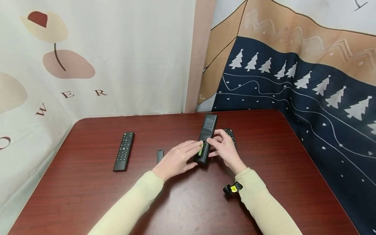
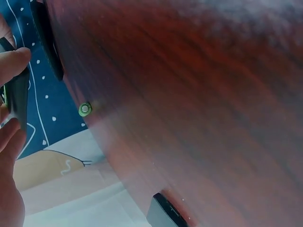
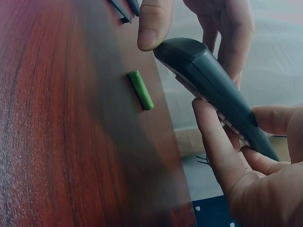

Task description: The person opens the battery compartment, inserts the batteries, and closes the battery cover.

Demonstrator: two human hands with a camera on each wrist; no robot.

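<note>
A black remote control (image 1: 209, 125) is tilted up off the table, its back with the printed label and uncovered battery compartment facing up. My right hand (image 1: 227, 150) grips its right side, thumb on the back edge and fingers underneath. With its fingertips, my left hand (image 1: 180, 159) touches a green battery (image 1: 201, 150) in the compartment, while its thumb rests against the remote's lower end. A second green battery (image 3: 140, 90) lies on the table in the right wrist view. The head view hides this battery behind the hands and remote.
Left on the table lies another black remote control (image 1: 124, 151), keys up. A small dark grey piece (image 1: 160, 155), perhaps a battery cover, sits beside my left hand, partly hidden. Behind my right hand lies a further remote (image 1: 229, 133). Curtains (image 1: 141, 58) hang beyond the table's back edge.
</note>
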